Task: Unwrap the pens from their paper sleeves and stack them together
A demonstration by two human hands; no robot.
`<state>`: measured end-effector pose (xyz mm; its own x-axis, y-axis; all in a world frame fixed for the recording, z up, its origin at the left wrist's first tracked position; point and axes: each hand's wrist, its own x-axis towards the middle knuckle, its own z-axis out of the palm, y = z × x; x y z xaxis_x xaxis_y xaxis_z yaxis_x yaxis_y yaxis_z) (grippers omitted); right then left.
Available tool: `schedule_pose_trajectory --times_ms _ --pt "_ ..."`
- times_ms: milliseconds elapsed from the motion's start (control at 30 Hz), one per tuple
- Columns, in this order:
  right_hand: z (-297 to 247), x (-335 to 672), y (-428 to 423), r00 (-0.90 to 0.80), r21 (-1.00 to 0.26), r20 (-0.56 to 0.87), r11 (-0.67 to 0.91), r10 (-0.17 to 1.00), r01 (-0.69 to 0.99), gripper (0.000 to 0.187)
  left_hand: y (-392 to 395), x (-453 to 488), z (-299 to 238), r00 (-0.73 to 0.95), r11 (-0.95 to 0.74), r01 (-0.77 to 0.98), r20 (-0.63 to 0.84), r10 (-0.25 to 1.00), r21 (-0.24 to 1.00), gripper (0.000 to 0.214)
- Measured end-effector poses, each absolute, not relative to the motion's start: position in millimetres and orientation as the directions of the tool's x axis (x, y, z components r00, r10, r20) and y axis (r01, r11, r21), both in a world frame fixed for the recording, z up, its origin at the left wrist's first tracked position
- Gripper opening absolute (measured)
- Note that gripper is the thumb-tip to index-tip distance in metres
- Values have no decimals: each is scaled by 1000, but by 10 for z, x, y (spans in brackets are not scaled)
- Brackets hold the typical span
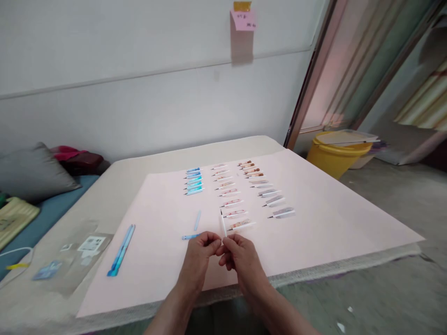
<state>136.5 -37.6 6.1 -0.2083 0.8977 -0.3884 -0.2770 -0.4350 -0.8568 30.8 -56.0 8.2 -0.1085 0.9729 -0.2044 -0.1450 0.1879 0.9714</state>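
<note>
My right hand (239, 251) pinches a thin white pen refill (223, 224) that stands nearly upright, its dark tip pointing up. Close beside it, my left hand (204, 249) has thumb and forefinger pressed together; whatever they hold is too small to make out. A blue pen barrel (189, 237) lies by my left fingers, partly hidden by the hand. Beyond it rests a light blue pen cap (197, 220). Just past my right hand, a patterned pen piece with a dark tip (240, 224) is nearest in its column.
Columns of blue pens (193, 181), pink-patterned pens (230, 203) and brown-topped pens (254, 175) lie on the pink sheet (331, 223). Two blue pens (120, 251) lie at left, near clear plastic bags (80, 256). A yellow bin (331, 156) stands beyond the table's right side.
</note>
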Motion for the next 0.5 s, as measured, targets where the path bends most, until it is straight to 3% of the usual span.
schedule_pose_trajectory --times_ms 100,200,267,333,433,500 --pt "40 1365 -360 -187 -873 -390 -427 901 -235 14 -514 233 79 -113 186 -59 -192 975 981 16" --pt "63 1380 -346 -157 -877 -390 -418 907 -236 14 -380 -95 110 -256 194 167 -147 955 967 17" --pt "94 1391 -340 -142 -875 -391 -415 909 -251 13 -255 -370 135 -465 258 410 -43 884 875 15" --pt "121 1396 -340 -137 -872 -392 -415 910 -260 12 -124 -571 140 -568 371 585 37 822 721 11" --pt "136 1390 -346 -143 -871 -387 -412 911 -268 12 45 -609 66 -537 438 700 13 843 564 8" --pt "131 1389 -349 -155 -870 -382 -411 911 -271 12 130 -497 -34 -515 445 718 -22 857 535 6"
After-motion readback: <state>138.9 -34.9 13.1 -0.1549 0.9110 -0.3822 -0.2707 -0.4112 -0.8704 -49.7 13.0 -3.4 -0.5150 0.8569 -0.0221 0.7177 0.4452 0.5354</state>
